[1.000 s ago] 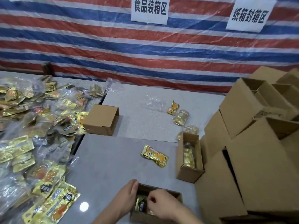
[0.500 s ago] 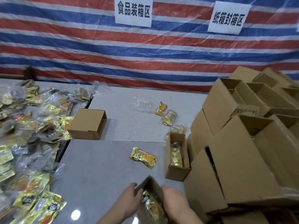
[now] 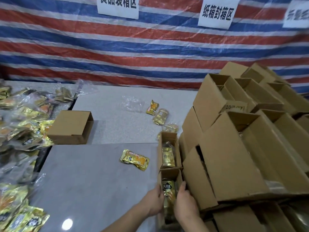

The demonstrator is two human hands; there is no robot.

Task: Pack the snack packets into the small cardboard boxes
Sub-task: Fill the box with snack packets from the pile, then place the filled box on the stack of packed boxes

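While both grips clasp narrow cardboard box [image 3: 168, 178], left hand [image 3: 154, 201], right hand [image 3: 184, 203], glossy foil packet [image 3: 169, 191].

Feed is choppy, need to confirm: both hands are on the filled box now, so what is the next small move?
Probably let go: the filled box, held between the left hand and right hand, already sits behind the other packed box. Then reach for the loose packets.

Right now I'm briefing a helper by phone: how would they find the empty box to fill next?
Start at the heap of snack packets on the table's left side. At its right edge, apart from the other cartons, sits one small cardboard box. Unlike the open-topped boxes near the hands, it lies on its side, opening facing right.
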